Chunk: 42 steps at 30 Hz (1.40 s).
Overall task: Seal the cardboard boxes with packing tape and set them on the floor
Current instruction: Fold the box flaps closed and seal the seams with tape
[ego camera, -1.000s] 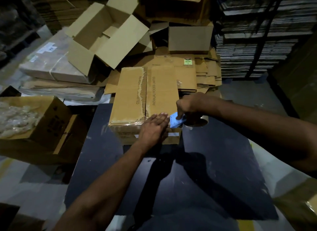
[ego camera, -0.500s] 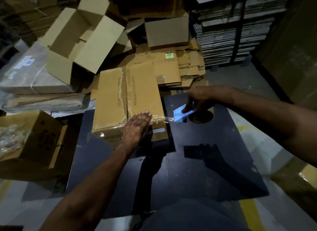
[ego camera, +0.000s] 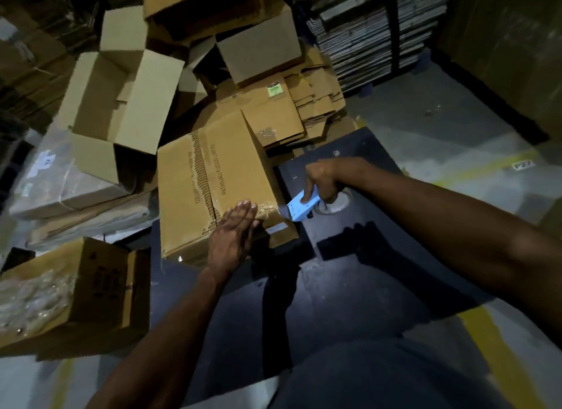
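A closed brown cardboard box (ego camera: 209, 177) with printed lettering lies on a dark table (ego camera: 349, 287). My left hand (ego camera: 232, 236) rests flat, fingers together, on the box's near right corner, pressing clear tape down. My right hand (ego camera: 327, 180) grips a light blue tape dispenser (ego camera: 299, 206) just off the box's right edge. A short strip of clear tape (ego camera: 270, 209) runs from the dispenser onto the box top. The tape roll is mostly hidden behind my right hand.
An open box (ego camera: 100, 290) holding clear plastic sits at the left. Open empty boxes (ego camera: 121, 104) and flattened cardboard (ego camera: 307, 110) pile up behind the table. Strapped stacks of flat board (ego camera: 374, 34) stand at the back right. Grey floor with yellow lines (ego camera: 498, 357) lies to the right.
My right hand with the dispenser pulled out to the right, drawing tape, then came back close to the box's edge. My left hand stayed pressed on the box corner. The camera view shifted.
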Motion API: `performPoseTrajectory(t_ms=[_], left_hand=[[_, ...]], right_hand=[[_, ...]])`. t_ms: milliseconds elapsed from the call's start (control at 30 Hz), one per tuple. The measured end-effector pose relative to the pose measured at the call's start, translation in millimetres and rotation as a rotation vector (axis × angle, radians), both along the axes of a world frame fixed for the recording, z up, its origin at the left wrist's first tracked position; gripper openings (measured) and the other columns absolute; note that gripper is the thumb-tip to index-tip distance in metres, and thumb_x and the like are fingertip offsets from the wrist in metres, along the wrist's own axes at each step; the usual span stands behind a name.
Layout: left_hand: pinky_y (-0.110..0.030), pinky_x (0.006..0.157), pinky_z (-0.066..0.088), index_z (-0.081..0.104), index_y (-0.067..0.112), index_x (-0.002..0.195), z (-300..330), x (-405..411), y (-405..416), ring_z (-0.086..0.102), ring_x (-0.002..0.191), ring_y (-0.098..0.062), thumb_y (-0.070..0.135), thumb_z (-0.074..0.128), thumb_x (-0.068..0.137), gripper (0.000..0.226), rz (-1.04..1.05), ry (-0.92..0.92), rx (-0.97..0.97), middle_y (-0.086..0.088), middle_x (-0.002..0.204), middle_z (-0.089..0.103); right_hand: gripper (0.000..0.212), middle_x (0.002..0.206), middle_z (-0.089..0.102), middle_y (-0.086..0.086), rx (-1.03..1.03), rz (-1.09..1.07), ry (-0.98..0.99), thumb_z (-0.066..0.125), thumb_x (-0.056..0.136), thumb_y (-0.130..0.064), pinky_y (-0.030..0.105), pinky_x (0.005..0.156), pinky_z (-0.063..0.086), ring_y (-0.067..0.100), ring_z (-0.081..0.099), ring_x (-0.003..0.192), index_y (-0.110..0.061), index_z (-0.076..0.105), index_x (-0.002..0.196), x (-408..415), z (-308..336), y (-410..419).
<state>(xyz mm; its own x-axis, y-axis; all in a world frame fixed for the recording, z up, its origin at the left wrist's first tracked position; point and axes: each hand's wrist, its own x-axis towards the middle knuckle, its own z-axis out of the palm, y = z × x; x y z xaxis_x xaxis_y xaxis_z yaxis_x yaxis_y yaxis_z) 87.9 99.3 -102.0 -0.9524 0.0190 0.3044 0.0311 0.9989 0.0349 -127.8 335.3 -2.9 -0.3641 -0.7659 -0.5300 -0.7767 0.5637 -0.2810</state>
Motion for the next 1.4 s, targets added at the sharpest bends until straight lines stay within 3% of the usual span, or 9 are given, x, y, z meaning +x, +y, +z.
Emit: performPoseTrajectory(t_ms=[267,433,567,667,800,1033,1167,1233,1400], left_hand=[[-0.041,0.118,0.042,0.048,0.016,0.154,18.4,-2.2,4.9,0.047,0.145,-0.024,0.045,0.051,0.103,0.059,0.073,-0.173,-0.005,-0.009,0.157,0.049],[-0.043,0.111,0.048,0.047,0.016,0.155,33.5,1.9,10.8,0.043,0.147,-0.023,0.049,0.059,0.090,0.074,0.084,-0.264,-0.008,-0.005,0.160,0.046],[-0.045,0.110,0.050,0.046,0.018,0.155,42.2,-2.4,14.6,0.042,0.148,-0.022,0.054,0.061,0.088,0.078,0.103,-0.298,-0.023,-0.002,0.161,0.044],[-0.048,0.100,0.054,0.040,0.028,0.159,49.3,-4.5,21.9,0.046,0.145,-0.025,0.062,0.051,0.087,0.080,0.082,-0.322,-0.081,-0.005,0.160,0.046],[-0.049,0.084,0.060,0.023,0.048,0.160,57.9,-7.4,26.2,0.050,0.142,-0.030,0.067,0.052,0.087,0.081,0.058,-0.419,-0.183,-0.005,0.160,0.045],[-0.033,0.061,0.055,0.055,0.044,0.147,87.8,-29.5,26.4,0.075,0.081,-0.027,0.054,0.050,0.093,0.055,0.059,-0.328,-0.077,0.001,0.114,0.077],[-0.034,0.057,0.054,0.071,0.037,0.131,99.4,-42.8,14.3,0.067,0.059,-0.033,0.027,0.051,0.075,0.060,0.055,-0.411,-0.043,-0.009,0.068,0.073],[-0.037,0.059,0.057,0.070,0.036,0.132,97.1,-43.8,6.6,0.067,0.061,-0.039,0.028,0.047,0.066,0.070,0.032,-0.476,-0.106,-0.015,0.071,0.074],[-0.042,0.064,0.061,0.062,0.043,0.140,86.0,-40.4,-13.5,0.072,0.071,-0.037,0.037,0.046,0.072,0.070,-0.022,-0.486,-0.136,-0.010,0.103,0.079]], right_hand=[[0.051,0.106,0.069,-0.004,-0.064,-0.052,0.036,0.072,0.085,-0.005,0.027,0.058,0.052,0.016,0.068,0.079,-0.035,0.071,0.126,4.2,-3.1,-14.3],[0.024,0.115,0.062,-0.006,0.136,0.060,0.301,0.073,0.089,-0.030,0.057,0.098,0.044,0.028,0.059,0.110,-0.028,0.065,0.111,21.5,-51.6,-12.3],[0.015,0.102,0.069,-0.005,0.211,0.004,-0.057,0.073,0.085,-0.019,0.032,0.082,0.052,0.027,0.066,0.101,-0.023,0.075,0.100,7.8,-107.5,22.6],[0.005,0.081,0.072,-0.009,0.167,-0.125,-0.181,0.075,0.088,-0.022,0.033,0.072,0.057,0.020,0.068,0.077,-0.021,0.079,0.090,-6.4,-112.1,55.5],[0.030,0.118,0.075,0.000,0.034,-0.141,-0.255,0.073,0.088,-0.010,0.031,0.091,0.056,0.021,0.071,0.103,-0.017,0.078,0.117,-26.6,-133.6,82.4],[0.025,0.097,0.070,0.002,0.079,-0.259,0.010,0.072,0.077,-0.023,0.042,0.087,0.057,0.026,0.065,0.088,-0.019,0.069,0.102,-14.2,-132.0,73.3],[0.067,0.154,0.047,0.004,-0.449,-0.367,-0.106,0.059,0.084,-0.008,0.041,0.114,0.041,0.022,0.045,0.141,-0.020,0.047,0.149,20.2,-115.7,40.2],[0.082,0.162,0.029,-0.007,-0.725,-0.450,-0.333,0.050,0.086,0.006,0.018,0.118,0.025,0.003,0.025,0.145,-0.023,0.031,0.160,45.8,-102.5,18.6],[0.089,0.165,0.026,-0.002,-0.884,-0.537,-0.521,0.050,0.083,0.011,0.015,0.110,0.037,0.009,0.037,0.142,-0.022,0.023,0.162,99.5,-132.4,-18.8]])
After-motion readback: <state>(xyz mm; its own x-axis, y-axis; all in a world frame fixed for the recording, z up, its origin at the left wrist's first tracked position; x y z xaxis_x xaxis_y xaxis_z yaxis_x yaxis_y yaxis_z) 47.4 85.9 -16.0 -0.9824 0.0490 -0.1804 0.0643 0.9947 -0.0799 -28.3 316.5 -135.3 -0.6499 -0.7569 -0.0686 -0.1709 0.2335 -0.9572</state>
